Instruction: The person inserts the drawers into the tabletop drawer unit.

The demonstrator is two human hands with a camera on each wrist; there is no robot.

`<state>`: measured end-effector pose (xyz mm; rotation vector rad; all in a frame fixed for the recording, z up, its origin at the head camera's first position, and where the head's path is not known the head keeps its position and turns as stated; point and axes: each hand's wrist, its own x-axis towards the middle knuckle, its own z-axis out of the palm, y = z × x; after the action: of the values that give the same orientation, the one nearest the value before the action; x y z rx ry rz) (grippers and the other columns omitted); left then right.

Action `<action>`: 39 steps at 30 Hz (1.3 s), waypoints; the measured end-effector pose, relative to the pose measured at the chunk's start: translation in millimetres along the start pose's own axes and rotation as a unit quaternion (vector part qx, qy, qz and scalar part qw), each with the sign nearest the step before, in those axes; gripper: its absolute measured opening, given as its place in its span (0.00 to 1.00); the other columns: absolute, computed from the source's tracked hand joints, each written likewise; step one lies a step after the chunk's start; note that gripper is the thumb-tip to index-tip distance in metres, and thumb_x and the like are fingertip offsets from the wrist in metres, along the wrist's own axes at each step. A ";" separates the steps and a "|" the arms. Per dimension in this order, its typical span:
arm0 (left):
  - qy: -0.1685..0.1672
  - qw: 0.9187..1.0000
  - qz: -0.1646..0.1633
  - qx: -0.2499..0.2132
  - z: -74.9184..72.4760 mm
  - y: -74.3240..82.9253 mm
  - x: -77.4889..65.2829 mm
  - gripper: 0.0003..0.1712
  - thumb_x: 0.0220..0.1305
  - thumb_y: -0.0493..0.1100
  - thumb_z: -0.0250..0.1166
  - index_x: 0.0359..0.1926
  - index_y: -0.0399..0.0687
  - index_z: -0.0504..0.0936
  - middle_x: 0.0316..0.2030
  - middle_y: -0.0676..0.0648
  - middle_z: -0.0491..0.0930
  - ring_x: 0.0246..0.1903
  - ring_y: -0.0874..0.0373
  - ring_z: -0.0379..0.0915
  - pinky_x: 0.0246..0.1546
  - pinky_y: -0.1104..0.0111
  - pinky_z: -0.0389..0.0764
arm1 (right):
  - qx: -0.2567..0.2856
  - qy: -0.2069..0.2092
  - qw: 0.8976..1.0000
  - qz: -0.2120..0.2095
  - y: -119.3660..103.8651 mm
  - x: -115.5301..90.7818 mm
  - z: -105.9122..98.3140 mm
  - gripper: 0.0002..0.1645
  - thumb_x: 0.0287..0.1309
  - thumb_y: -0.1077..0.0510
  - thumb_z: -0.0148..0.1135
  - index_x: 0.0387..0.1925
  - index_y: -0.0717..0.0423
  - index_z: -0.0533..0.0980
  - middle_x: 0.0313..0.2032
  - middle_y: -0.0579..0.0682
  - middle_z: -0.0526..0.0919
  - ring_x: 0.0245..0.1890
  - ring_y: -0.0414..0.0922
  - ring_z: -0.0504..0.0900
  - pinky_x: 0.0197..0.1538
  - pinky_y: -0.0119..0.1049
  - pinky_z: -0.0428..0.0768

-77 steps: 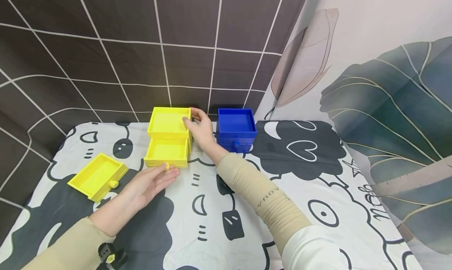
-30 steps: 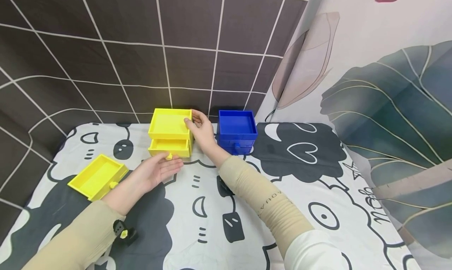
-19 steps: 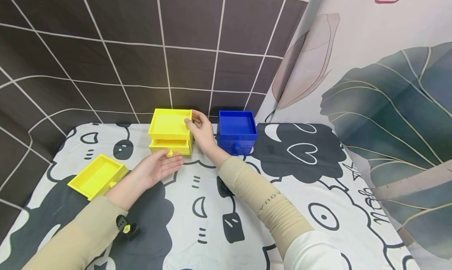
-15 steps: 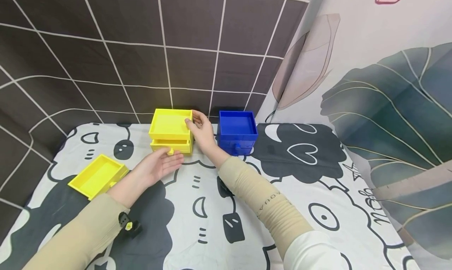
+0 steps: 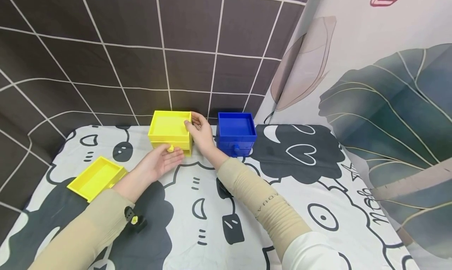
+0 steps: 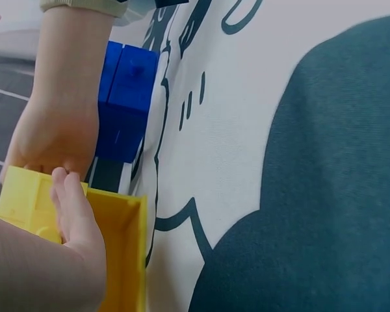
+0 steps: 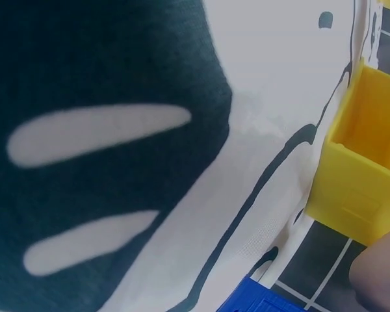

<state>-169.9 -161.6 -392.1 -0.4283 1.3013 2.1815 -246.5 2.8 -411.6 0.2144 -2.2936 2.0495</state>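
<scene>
A small yellow drawer cabinet [image 5: 171,125] stands by the back wall, its upper drawer flush with the front. Below that drawer, the lower slot [image 6: 120,250] shows hollow. My left hand [image 5: 155,162], palm turned up and fingers straight, touches the drawer front around its yellow knob [image 5: 171,148]. My right hand [image 5: 202,135] grips the cabinet's right side, with the thumb over the top rim and the fingers behind, partly hidden. A loose yellow drawer [image 5: 95,177] lies on the cloth to the left, its knob end partly hidden by my left forearm.
A blue drawer cabinet [image 5: 236,130] of the same shape stands just right of my right hand, its drawers pushed in. The patterned cloth [image 5: 197,230] covers the surface. A dark gridded curtain [image 5: 190,70] closes off the back.
My left hand has pushed the upper drawer backward from well pulled out to flush with the cabinet front. My right hand keeps its grip on the cabinet's side.
</scene>
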 end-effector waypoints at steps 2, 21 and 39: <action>0.003 1.000 0.000 -0.004 1.1 0.6 1.7 0.16 0.84 0.46 0.44 0.58 0.42 0.71 0.39 0.52 0.88 0.42 0.63 0.89 0.69 0.65 0.77 | 0.000 0.000 1.000 -0.002 0.6 0.6 -0.1 0.32 0.74 0.59 0.60 0.74 0.66 0.68 0.71 0.63 0.75 0.74 0.55 0.74 0.80 0.42 0.71; -0.019 1.000 0.015 0.010 -10.6 -10.5 -5.4 0.27 0.86 0.49 0.46 0.74 0.36 0.60 0.44 0.52 0.86 0.44 0.64 0.88 0.62 0.69 0.86 | -0.001 0.001 1.000 -0.008 1.4 -0.9 0.6 0.31 0.75 0.58 0.59 0.74 0.66 0.68 0.71 0.63 0.75 0.73 0.55 0.74 0.80 0.41 0.71; -0.031 0.999 -0.007 0.012 -44.3 -38.8 -35.3 0.26 0.86 0.45 0.43 0.74 0.33 0.60 0.44 0.53 0.88 0.46 0.63 0.88 0.56 0.69 0.89 | 0.014 0.009 1.000 -0.001 0.4 -1.4 2.2 0.30 0.75 0.60 0.60 0.73 0.65 0.69 0.71 0.62 0.75 0.73 0.54 0.74 0.80 0.41 0.71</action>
<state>-118.8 -196.6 -421.7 -0.3557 1.2850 2.1494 -245.1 0.8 -412.5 0.1992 -2.2552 2.0749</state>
